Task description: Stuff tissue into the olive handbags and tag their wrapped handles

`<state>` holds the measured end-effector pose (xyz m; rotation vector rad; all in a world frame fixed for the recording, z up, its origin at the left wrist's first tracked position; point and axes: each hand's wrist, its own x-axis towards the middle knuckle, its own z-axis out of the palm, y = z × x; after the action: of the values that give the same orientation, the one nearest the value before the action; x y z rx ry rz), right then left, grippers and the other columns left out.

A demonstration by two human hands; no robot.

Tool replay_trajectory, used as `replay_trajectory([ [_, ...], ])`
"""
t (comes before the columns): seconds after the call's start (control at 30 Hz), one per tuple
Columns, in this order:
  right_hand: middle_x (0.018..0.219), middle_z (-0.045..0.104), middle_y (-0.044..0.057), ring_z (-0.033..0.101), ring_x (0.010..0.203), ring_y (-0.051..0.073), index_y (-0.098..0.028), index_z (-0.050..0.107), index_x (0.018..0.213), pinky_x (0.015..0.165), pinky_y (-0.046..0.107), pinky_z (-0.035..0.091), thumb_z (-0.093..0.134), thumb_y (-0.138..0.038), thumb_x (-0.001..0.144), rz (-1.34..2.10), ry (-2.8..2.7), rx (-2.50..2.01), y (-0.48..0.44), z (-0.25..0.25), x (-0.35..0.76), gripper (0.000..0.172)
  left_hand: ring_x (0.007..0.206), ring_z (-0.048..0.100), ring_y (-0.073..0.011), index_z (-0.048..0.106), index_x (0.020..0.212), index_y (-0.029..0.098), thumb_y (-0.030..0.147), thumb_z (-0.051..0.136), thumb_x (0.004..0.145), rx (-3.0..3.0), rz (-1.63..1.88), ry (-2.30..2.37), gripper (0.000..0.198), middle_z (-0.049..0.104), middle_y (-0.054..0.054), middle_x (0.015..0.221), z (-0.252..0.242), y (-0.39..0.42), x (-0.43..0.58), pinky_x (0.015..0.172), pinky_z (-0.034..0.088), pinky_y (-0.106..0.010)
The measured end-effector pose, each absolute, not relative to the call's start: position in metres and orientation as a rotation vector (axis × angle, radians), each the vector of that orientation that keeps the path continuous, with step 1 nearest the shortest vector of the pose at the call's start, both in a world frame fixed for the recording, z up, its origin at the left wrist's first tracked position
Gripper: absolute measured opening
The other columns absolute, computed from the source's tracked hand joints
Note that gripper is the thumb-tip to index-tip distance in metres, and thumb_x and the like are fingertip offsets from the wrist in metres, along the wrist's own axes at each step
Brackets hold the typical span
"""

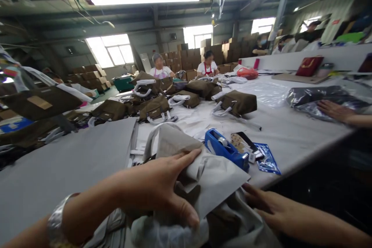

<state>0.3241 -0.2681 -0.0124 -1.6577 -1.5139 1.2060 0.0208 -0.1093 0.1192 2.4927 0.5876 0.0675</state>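
Observation:
An olive-brown handbag (223,219), partly covered by pale wrapping, lies right in front of me. Creased white paper (215,182) covers its top, and a clear, crumpled plastic piece (171,234) shows at its lower side. My left hand (162,182) rests across the bag and paper, thumb and fingers apart. At the bag's right side is my right hand (276,205); its fingertips are hidden behind the paper edge and wrapping, so its grip is unclear. Just beyond the bag sits a blue tape dispenser (223,149).
A phone (251,143) and a blue packet (267,159) lie beside the dispenser. Several wrapped-handle handbags (238,102) are heaped farther back. At right, another person's hand (334,110) presses a plastic-covered dark item (316,95). Co-workers (161,70) sit across the table.

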Motion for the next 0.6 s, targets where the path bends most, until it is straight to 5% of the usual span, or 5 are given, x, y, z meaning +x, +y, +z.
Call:
replay_trajectory([
  [0.2,0.125,0.069,0.008,0.067,0.111,0.025,-0.023,0.061,0.135,0.103,0.038,0.049,0.070,-0.043,0.088,1.507,-0.969,-1.035,-0.215,0.036,0.259,0.052,0.150,0.022,-0.0346,0.021,0.157,0.029,0.038,0.093,0.054,2.234,0.156,0.549,0.126,0.023,-0.006,0.163,0.087,-0.117,0.042,0.118,0.019,-0.059],
  [0.33,0.107,0.075,0.006,0.071,0.095,0.021,-0.021,0.062,0.130,0.088,0.031,0.056,0.062,-0.039,0.092,1.494,-0.926,-0.880,-0.173,0.057,0.223,0.042,0.143,0.041,-0.0326,0.017,0.159,0.025,0.035,0.085,0.069,1.985,0.627,0.766,0.114,0.037,-0.010,0.159,0.062,-0.119,0.046,0.119,0.030,-0.054],
  [0.47,0.133,0.065,0.010,0.063,0.119,0.026,-0.021,0.053,0.141,0.102,0.041,0.051,0.049,-0.049,0.098,1.299,-1.374,-0.948,-0.167,0.071,0.219,0.052,0.141,0.044,-0.0277,0.040,0.151,0.026,0.022,0.073,0.079,2.059,0.920,0.815,0.079,0.049,-0.005,0.152,0.048,-0.110,0.031,0.121,0.030,-0.045],
  [0.6,0.158,0.039,0.007,0.040,0.143,0.033,-0.031,0.027,0.157,0.117,0.051,0.035,0.072,-0.048,0.084,0.788,-1.882,-1.251,-0.195,0.054,0.248,0.087,0.128,0.058,-0.0300,0.055,0.140,0.017,0.025,0.063,0.086,2.032,0.982,0.974,0.055,0.066,-0.008,0.134,0.044,-0.092,0.007,0.113,0.043,-0.046],
])
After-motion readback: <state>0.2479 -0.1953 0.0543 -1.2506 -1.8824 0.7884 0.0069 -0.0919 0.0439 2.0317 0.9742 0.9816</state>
